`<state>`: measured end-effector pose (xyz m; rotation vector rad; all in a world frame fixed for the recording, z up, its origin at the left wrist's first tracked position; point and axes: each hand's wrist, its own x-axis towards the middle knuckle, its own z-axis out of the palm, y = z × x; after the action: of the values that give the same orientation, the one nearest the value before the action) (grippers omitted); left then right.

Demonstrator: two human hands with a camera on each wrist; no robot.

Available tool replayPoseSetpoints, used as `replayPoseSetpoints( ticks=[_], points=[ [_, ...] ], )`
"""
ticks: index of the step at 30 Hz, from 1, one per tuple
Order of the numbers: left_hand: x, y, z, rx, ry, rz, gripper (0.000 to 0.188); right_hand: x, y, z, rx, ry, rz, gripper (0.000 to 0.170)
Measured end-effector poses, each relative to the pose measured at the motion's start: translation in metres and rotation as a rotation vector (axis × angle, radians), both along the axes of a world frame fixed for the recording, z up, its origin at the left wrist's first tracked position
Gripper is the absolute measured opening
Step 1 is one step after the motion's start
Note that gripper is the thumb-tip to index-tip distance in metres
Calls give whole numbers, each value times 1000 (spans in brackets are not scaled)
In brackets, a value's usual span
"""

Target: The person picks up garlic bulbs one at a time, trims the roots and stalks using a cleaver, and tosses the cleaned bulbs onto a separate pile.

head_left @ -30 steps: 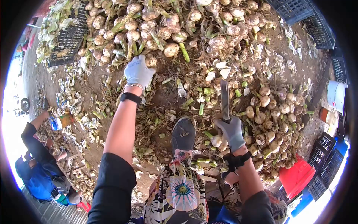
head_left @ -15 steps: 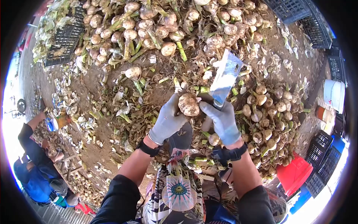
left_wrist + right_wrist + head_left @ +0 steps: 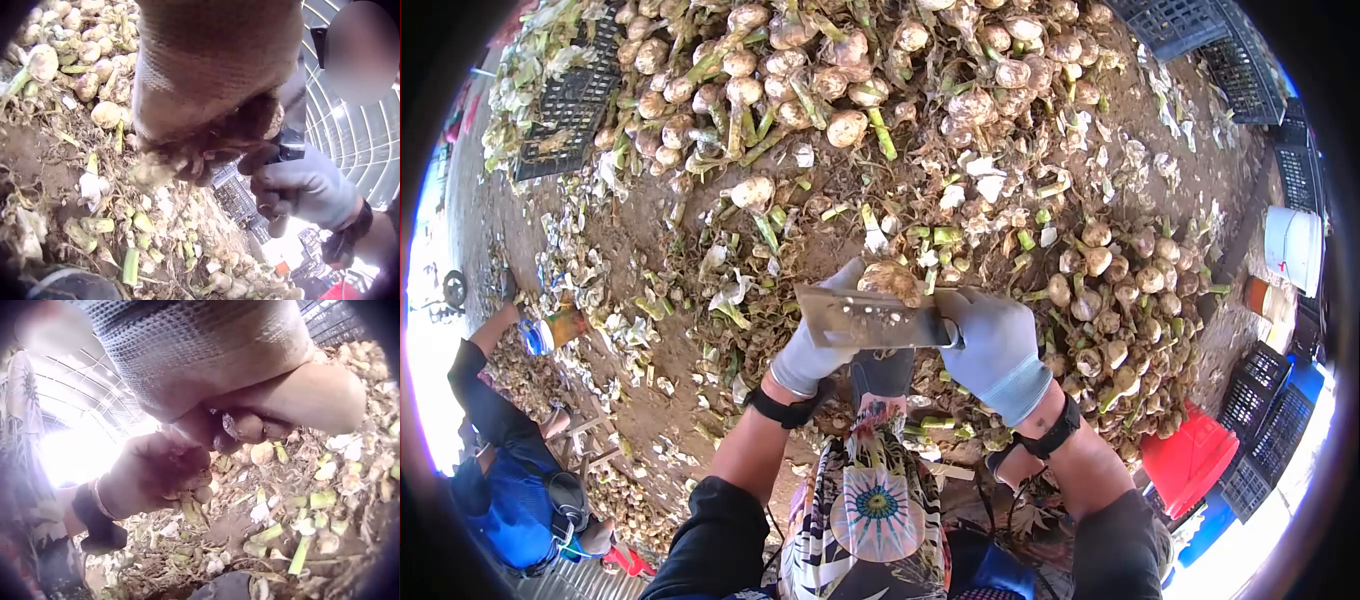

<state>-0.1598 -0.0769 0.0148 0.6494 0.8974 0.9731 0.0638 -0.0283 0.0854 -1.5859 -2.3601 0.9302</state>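
Note:
Close in front of the body, my gloved left hand (image 3: 805,350) grips a soil-covered garlic bulb (image 3: 890,278). My gloved right hand (image 3: 992,345) holds a cleaver (image 3: 870,322) by its handle, its broad blade lying crosswise over the near side of the bulb and overlapping the left fingers in the head view. In the left wrist view the right fingers (image 3: 294,187) are curled round the dark handle. The right wrist view has the left hand (image 3: 153,469) beside the right glove, with the bulb mostly hidden.
A big heap of garlic with stalks (image 3: 840,60) lies ahead, a smaller pile of bulbs (image 3: 1130,310) to the right. Cut stalks and peelings litter the ground. Black crates (image 3: 1245,80), a white bucket (image 3: 1293,250) and a red container (image 3: 1190,460) stand right. Another person (image 3: 515,500) sits left.
My left hand has come back from the far heap with the garlic bulb to the middle. The cleaver has swung from pointing away to lying crosswise at the bulb.

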Motion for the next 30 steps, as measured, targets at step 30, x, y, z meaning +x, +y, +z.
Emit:
replayPoseSetpoints(
  ticks=[30],
  points=[
    [136, 54, 97, 928, 485, -441, 51, -1, -51, -68, -892, 231, -683, 17]
  ],
)
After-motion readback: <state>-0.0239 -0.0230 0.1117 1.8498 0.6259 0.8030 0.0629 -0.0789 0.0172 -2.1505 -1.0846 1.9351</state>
